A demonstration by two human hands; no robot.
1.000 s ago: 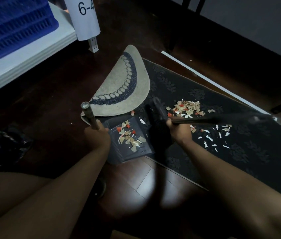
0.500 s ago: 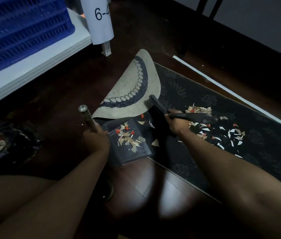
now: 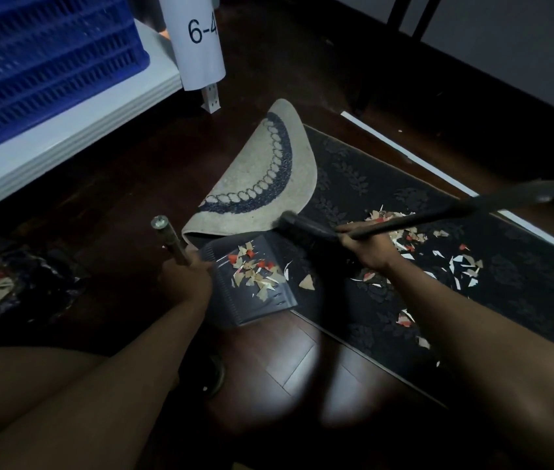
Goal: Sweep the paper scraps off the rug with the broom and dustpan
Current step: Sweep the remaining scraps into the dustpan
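Scatter risk: paper scraps (image 3: 438, 256) lie loose across the rug (image 3: 506, 283) on the far side of the dustpan (image 3: 252, 283); a hard stroke of the broom (image 3: 438, 212) would likely flick them past the dustpan mouth onto the wooden floor (image 3: 285, 368).
Spill risk: dustpan already carries a small heap; if its stick handle (image 3: 168, 239) tips, the heap could slide back out.
Lip gap: dustpan front edge meets the rug edge, and one scrap (image 3: 307, 283) sits just outside it; a raised lip would probably let scraps slip beneath.
Left hand (image 3: 185, 283): fingers curled tight round the dustpan handle, just beside the dustpan's rear wall.
Right hand (image 3: 367, 245): fingers wrapped round the broom shaft, beyond the dustpan mouth; the blurred broom head is raised well off the rug.
Scraps and fingers: most scraps lie beside and past the right hand, untouched by it.
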